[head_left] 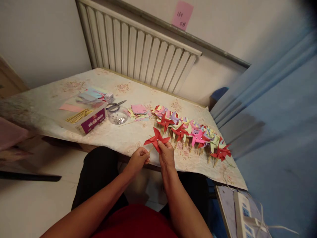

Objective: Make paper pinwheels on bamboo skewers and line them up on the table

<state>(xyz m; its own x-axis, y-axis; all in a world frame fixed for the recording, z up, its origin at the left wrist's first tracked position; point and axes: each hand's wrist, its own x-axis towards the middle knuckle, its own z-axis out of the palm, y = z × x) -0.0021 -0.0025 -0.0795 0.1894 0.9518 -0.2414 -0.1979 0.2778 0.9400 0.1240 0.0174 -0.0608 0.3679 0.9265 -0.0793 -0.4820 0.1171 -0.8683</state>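
A red paper pinwheel (156, 138) is held up at the front edge of the table. My right hand (166, 153) is closed on its paper blades near the centre, thumb in front. Its thin wooden stick points down to the left, and my left hand (138, 159) pinches the stick's lower end. Just beyond my right hand, many finished-looking pinwheels (182, 131) in red, pink, yellow and purple lie in a dense row, their sticks towards me. A stack of cut coloured paper pieces (139, 110) lies behind my left hand.
Left on the flowered tablecloth (133, 137) stand a plastic box of wooden sticks (84, 120) and a clear round tub of small shiny pieces (118, 116), with scissors (116, 105) across its rim. A radiator (141, 49) is behind. A power strip (244, 215) lies lower right, by a blue curtain (277, 132).
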